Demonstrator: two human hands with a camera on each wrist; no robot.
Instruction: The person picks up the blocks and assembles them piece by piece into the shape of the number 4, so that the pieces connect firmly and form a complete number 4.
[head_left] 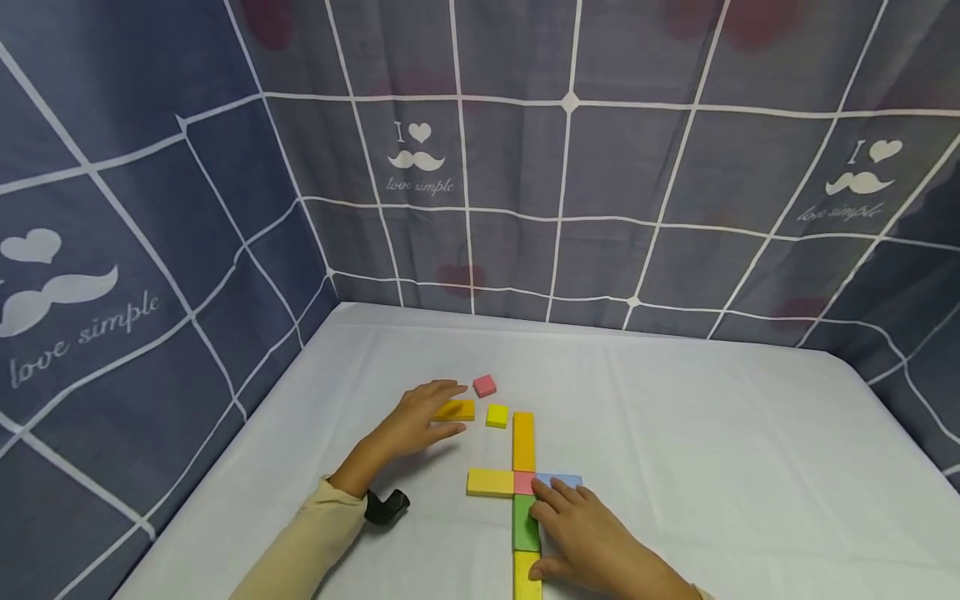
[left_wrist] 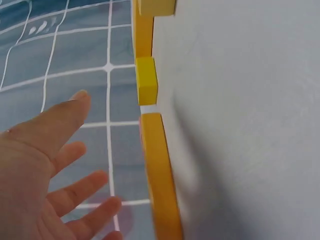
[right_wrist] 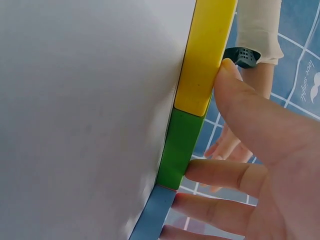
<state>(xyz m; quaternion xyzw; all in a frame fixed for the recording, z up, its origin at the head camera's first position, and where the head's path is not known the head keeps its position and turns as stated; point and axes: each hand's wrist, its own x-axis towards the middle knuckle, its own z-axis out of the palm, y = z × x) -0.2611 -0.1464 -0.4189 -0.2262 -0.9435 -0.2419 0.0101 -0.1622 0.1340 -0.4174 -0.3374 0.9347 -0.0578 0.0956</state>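
Observation:
Flat wooden blocks form a cross on the table. A small pink block [head_left: 522, 481] is at its centre, with an orange block [head_left: 523, 442] beyond, a pale yellow block [head_left: 490, 482] to the left and a blue block [head_left: 568, 480] to the right. Below come a green block [head_left: 524, 529] and a yellow block [head_left: 525, 575]. My right hand [head_left: 588, 537] rests on the cross, thumb at the yellow block, fingertips along the green and blue ones. Fingers spread, my left hand [head_left: 412, 421] hovers beside a loose orange block [head_left: 459, 409], holding nothing.
Near the left hand, a yellow square block [head_left: 497, 416] and a pinkish-red square block [head_left: 484, 386] lie apart from the cross. A black wrist device [head_left: 387, 507] sits by the left cuff. White cloth [head_left: 712, 433] covers the table; grey checked curtains [head_left: 517, 158] stand around it.

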